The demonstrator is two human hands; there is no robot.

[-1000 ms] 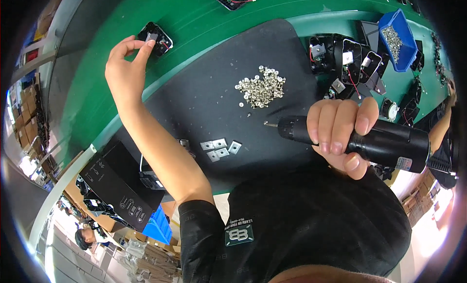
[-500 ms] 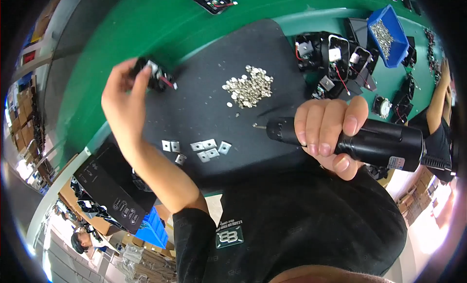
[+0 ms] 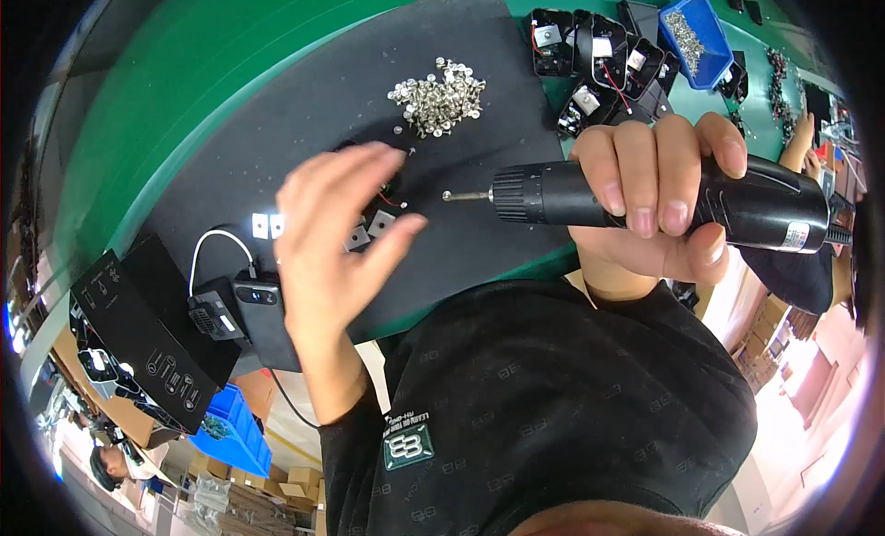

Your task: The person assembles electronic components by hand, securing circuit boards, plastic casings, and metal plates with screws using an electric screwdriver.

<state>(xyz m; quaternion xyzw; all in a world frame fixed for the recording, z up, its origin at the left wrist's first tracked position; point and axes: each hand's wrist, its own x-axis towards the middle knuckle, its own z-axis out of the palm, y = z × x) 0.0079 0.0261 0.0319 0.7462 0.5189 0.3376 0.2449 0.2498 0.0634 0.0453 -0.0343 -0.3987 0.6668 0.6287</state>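
Note:
My right hand (image 3: 650, 190) is wrapped round a black electric screwdriver (image 3: 544, 193). Its bit points left, with a small screw (image 3: 447, 196) at the tip. My left hand (image 3: 332, 241) hovers over the mat left of the bit, thumb spread from the fingers. Behind those fingers lies a dark part with a red wire (image 3: 391, 200), mostly hidden. Square metal plates (image 3: 381, 223) show beside the thumb, and more plates (image 3: 261, 225) lie left of the hand. Beyond both hands is a heap of silver screws (image 3: 438, 98) on the black mat (image 3: 304, 103).
Black housings (image 3: 553, 47) with wires and plates are piled at the far right, by a blue bin of screws (image 3: 705, 61). At left are a power bank (image 3: 258, 301) with a white cable and a black box (image 3: 143, 333). A co-worker's arm (image 3: 800, 140) shows at right.
My left hand has come right and nearer from the green surface, bringing the wired black part over the mat; its fingers have spread. The view has shifted. The right hand still grips the screwdriver.

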